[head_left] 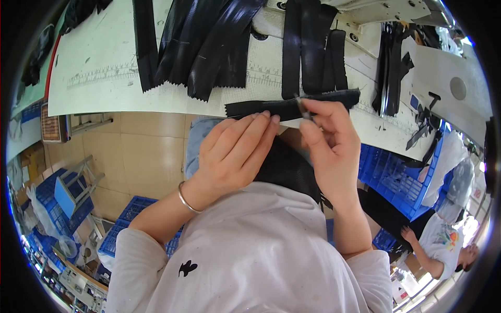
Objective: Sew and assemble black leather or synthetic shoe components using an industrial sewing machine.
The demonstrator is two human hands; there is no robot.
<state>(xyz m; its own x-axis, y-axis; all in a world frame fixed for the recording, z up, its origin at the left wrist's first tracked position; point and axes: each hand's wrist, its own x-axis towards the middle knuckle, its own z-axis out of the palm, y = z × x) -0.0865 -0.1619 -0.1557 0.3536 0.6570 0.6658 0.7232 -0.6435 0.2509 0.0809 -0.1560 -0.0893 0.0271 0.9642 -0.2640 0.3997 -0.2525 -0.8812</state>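
Note:
A black fabric strip [248,108] with a zigzag-cut end lies along the front edge of the white table. My left hand [229,151] has its fingers together, their tips pressing on the strip near its middle; its thumb is hidden. Between thumb and index finger, my right hand [334,146] pinches a small metal tool [301,108] against the same strip. The tool is blurred, and its kind is unclear. Just beyond my hands lie several wide black strips [219,57] with pinked ends and a group of narrower black strips [312,52].
A white machine base [360,15] stands at the back of the table [99,94], which has printed rulers. More black strips [389,73] lie to the right. Blue crates [396,172] stand below on the right, near another person [438,240]. A blue-topped stool [70,193] is at left.

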